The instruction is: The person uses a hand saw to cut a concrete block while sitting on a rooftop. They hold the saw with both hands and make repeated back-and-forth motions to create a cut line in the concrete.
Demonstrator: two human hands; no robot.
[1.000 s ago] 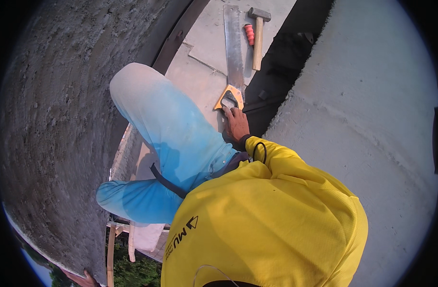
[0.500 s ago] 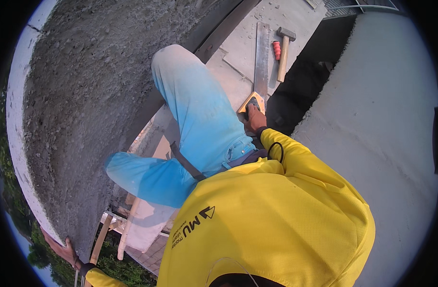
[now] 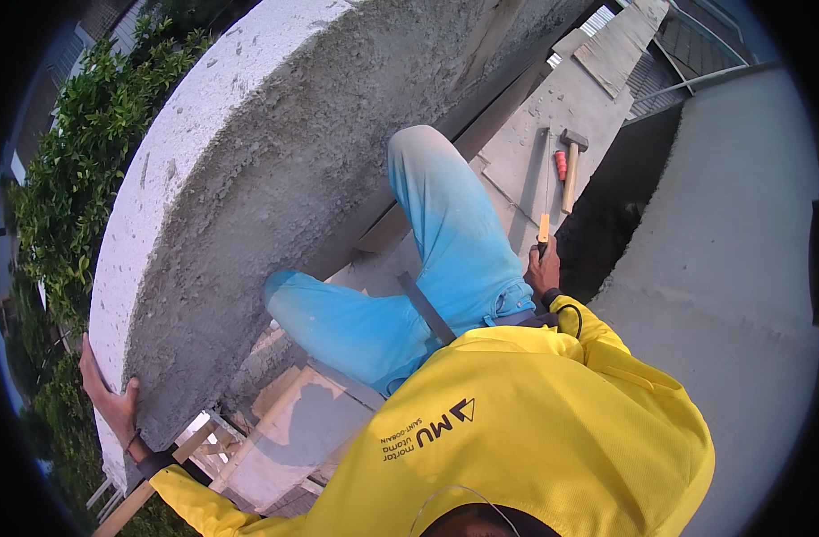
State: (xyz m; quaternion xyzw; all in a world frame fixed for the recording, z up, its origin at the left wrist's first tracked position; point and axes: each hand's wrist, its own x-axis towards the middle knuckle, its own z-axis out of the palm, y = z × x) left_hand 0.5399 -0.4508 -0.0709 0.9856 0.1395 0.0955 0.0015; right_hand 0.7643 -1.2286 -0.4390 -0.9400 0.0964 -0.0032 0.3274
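Note:
My right hand (image 3: 544, 271) is closed round the yellow and black handle of a handsaw (image 3: 544, 225). The saw's blade points away from me and shows nearly edge-on, as a thin line above the concrete ledge (image 3: 526, 116). Far to the left, my left hand (image 3: 116, 407) rests against the white rim of a curved, rough concrete wall (image 3: 239, 179), its fingers stretched out and the thumb apart. Just right of the saw blade lie a hammer (image 3: 571, 170) with a wooden handle and a tool with a red grip (image 3: 561, 166).
A dark gap (image 3: 611, 233) runs between the ledge and a smooth grey concrete surface (image 3: 723, 233) at right. My bent legs in blue trousers (image 3: 454, 233) sit between wall and ledge. Wooden battens (image 3: 190, 443) stand at lower left; green foliage (image 3: 78, 197) lies beyond the wall.
The view has swung left, showing more of the wall's rim and the foliage. The saw has turned from flat to nearly edge-on in my right hand. My left hand stays on the wall.

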